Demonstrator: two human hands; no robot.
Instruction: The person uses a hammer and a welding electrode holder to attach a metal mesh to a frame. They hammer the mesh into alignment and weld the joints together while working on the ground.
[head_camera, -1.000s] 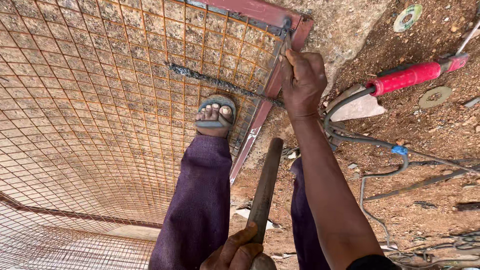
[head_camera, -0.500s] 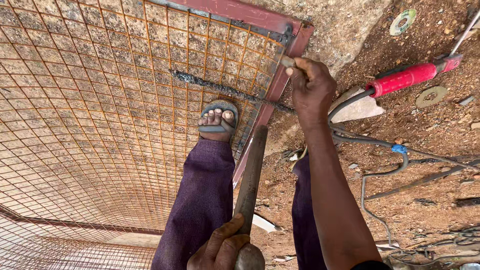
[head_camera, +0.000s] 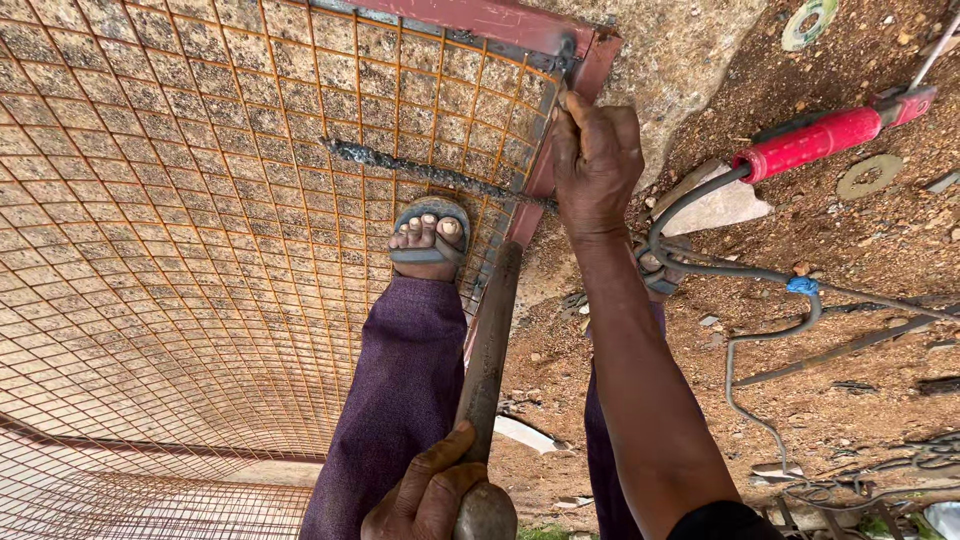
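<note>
Hammer (head_camera: 487, 380) runs from 6 toward 12 o'clock, left hand (head_camera: 430, 495) fingers wrapped round its handle end; it looks heavy, stiff, best gripped low. Right hand (head_camera: 597, 160) fingers pinch a small piece, possibly a chisel, against the red frame (head_camera: 530, 195) at 1 o'clock.

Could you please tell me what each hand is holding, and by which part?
Left hand grips a hammer near its handle's butt end; right hand pinches something small against the red frame, unidentifiable.
</note>
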